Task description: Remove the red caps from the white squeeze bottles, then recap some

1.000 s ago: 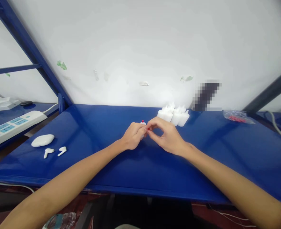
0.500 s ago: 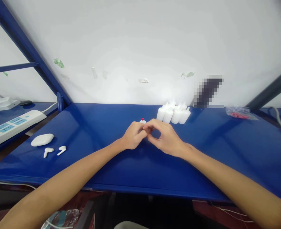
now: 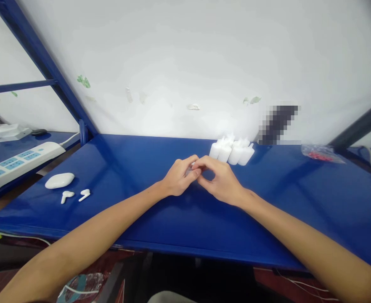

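My left hand [image 3: 179, 177] is closed around a small white squeeze bottle [image 3: 188, 171]. Only a pale sliver of the bottle shows between the fingers. My right hand [image 3: 219, 179] meets it from the right, thumb and forefinger bent into a ring, fingertips pressed in at the left thumb. Whatever sits in that pinch is hidden now. Just behind the right hand, a cluster of several white squeeze bottles [image 3: 235, 154] with pointed nozzles stands upright on the blue table [image 3: 160, 225].
A clear bag of small red pieces [image 3: 321, 156] lies at the far right. On the left are a white earbud case [image 3: 59, 180], two earbuds [image 3: 84, 194] and a power strip [image 3: 21, 164]. Blue metal posts [image 3: 51, 69] and a white wall [image 3: 173, 54] bound the table.
The bottle's red tip, seen above my left hand before, is now out of sight. A red bit between my right fingertips a second ago no longer shows. Both hands remain together.
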Tool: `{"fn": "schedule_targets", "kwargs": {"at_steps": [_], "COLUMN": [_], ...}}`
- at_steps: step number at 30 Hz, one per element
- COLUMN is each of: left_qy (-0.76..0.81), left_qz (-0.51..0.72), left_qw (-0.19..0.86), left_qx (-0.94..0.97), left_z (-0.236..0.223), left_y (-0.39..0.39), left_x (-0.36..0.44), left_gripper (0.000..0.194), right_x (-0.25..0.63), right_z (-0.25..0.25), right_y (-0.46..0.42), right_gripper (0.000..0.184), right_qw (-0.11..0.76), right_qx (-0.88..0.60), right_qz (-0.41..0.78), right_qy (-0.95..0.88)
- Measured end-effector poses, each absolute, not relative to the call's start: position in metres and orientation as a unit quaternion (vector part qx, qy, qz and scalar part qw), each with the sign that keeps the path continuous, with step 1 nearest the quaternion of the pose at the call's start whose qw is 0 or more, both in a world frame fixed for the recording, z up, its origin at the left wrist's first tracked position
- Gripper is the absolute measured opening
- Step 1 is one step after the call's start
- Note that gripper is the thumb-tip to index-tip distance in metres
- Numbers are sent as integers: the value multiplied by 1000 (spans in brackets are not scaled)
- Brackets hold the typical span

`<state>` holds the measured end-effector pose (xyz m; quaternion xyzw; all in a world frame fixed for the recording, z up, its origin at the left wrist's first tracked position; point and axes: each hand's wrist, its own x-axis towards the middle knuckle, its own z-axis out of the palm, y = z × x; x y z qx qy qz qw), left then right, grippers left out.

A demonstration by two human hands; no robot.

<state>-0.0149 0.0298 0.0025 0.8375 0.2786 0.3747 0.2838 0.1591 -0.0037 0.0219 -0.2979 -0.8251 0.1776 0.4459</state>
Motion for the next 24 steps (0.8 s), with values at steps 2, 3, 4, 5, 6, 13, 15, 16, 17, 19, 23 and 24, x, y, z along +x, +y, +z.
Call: {"fn": "schedule_targets", "kwargs": {"at_steps": [2,3,4,5,6,13,15,16,17,19,23,24], "left_qy": [279,288,304,327,354,476,476,473,470,464,458,456], "left_qz": [384,389,398,411,426,479,473,470,467,460,445,441], "left_qw": [306,314,317,315,309,239,231,228,223,213,203,205], "left_qx": [825,817,805,791,774,698,704,709,715,726,742,745], "left_z": [4,5,6,6,6,1,0,0,-1,-1,0,0], "left_y": [30,32,34,37,40,69,71,71,71,70,68,67], "left_x": [-16,-17,-19,-21,-23,-41,-42,-42,-41,-40,-39,-39], "left_gripper": [39,43,45,46,45,41,41,41,40,40,42,43], "right_x": [159,159,159,160,161,169,167,165,163,159,155,155], "right_z": [24,26,27,29,30,43,44,43,43,40,35,34], "right_y": [0,2,5,9,13,48,56,59,62,65,68,68], "right_gripper": [14,12,9,8,7,15,18,20,22,25,27,27], "right_qw": [461,468,474,480,484,417,381,366,353,334,329,331], "right_qx": [-303,-306,-311,-318,-327,-394,-407,-412,-416,-420,-426,-428], "right_qz": [199,210,218,222,222,205,205,204,204,201,193,192], "right_qy": [-810,-802,-794,-787,-781,-793,-804,-809,-813,-819,-820,-819]}}
